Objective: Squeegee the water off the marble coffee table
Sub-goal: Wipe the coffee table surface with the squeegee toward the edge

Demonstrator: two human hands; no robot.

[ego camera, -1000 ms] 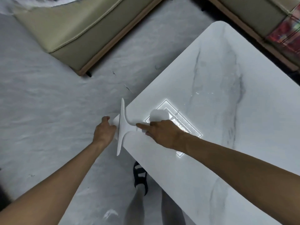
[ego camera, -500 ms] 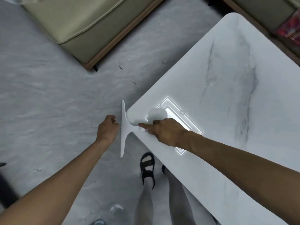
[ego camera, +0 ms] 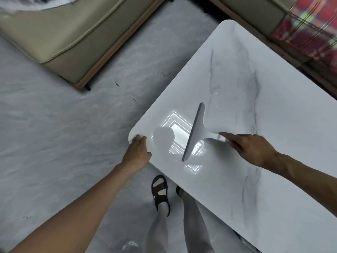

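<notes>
- The right hand (ego camera: 249,148) is grasping the squeegee (ego camera: 196,132) by its short handle. The forefinger is lying straight along the handle and the other fingers are curling under it, probably to steer the blade and press it down evenly.
- The squeegee is sitting on the table (ego camera: 264,99), near the corner at 7 o'clock of the top. Its blade is running from 1 o'clock to 7 o'clock, and the handle is pointing to 3 o'clock.
- The dark rubber edge is facing 9 o'clock, toward the near rim. That is likely so a stroke can drive the water off that side.
- The blade appears to be touching the marble, though I cannot tell how firmly.
- The left hand (ego camera: 136,152) is holding the table's corner at 9 o'clock of the blade, fingers curling over the rim. It seems to be steadying the person or the top, and it is staying out of the blade's path.
- A ceiling light's reflection is glaring under the blade and hiding any wet film there.
- A few bright specks at 12 o'clock of the blade may be drops, so I judge the job unfinished.
- Counting: one squeegee, one table and two hands.
- Two sofas are also showing, one (ego camera: 54,37) at 10 o'clock and one (ego camera: 255,8) at 1 o'clock.
- One sandal (ego camera: 161,192) is plainly showing at 6 o'clock, and a second foot is mostly hiding under the rim.
- The drops are too small to count.
</notes>
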